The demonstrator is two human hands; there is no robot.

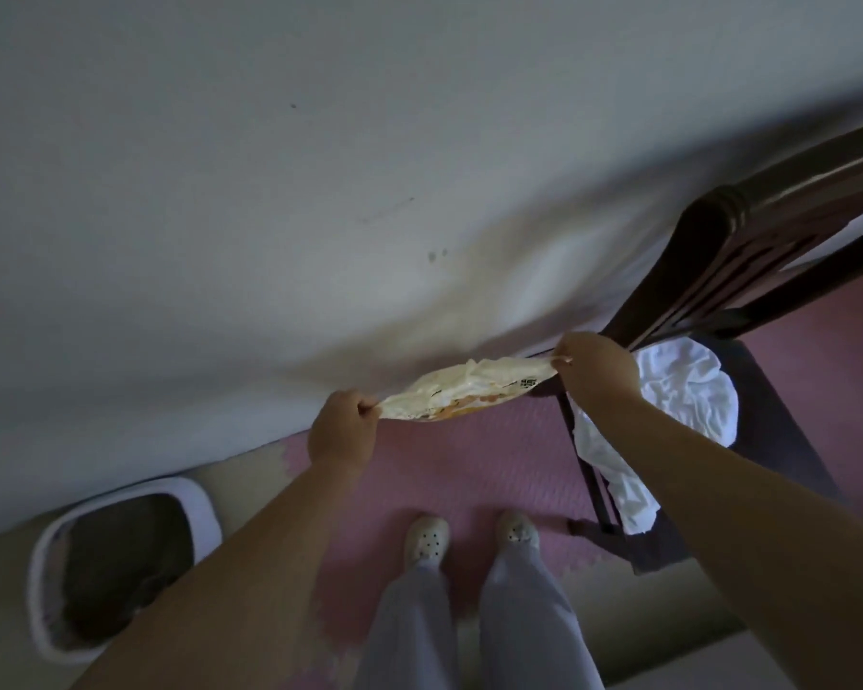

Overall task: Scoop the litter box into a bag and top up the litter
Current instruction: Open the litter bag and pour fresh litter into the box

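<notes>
- Feet in pale perforated clogs stand on the pink foam mat at 6 o'clock.
- The litter box, white-rimmed with dark litter inside, sits on the floor at 8 o'clock, against the wall. It lies below and left of both hands; the left arm partly covers it.
- The left hand is closed, pinching one end of the plastic bag.
- The right hand is closed, pinching the other end.
- The bag is stretched flat between the hands, long axis 8 to 2 o'clock, not visibly open.
- Judgement: the left hand is nearer the box.
- At 3 o'clock, a dark wooden chair holds a white cloth.
</notes>
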